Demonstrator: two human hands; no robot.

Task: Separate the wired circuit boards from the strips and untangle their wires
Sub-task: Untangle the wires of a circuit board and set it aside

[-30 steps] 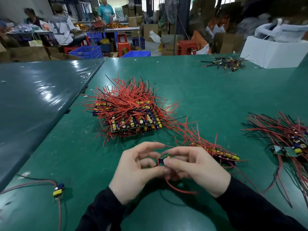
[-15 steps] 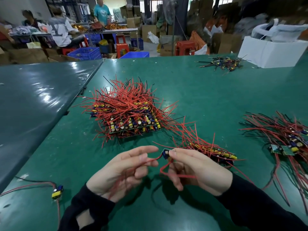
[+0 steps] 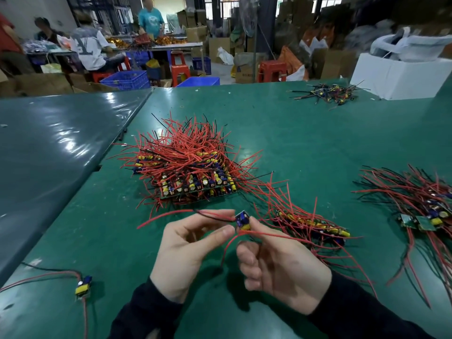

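My right hand pinches a small circuit board with blue and yellow parts, held above the green table. My left hand pinches the board's red and black wires just left of it; they stretch out to the left. Another red wire hangs from the board under my right hand. Behind my hands lies a big pile of board strips buried in red wires. One strip of boards lies just right of my right hand.
A single separated board with its wires lies at the near left. More wired boards are heaped at the right, and a small bundle sits far back beside a white box. People work at tables beyond.
My hands have drawn apart from a tight clasp on the board. The left hand now pulls the wires out straight to the left while the right keeps the board.
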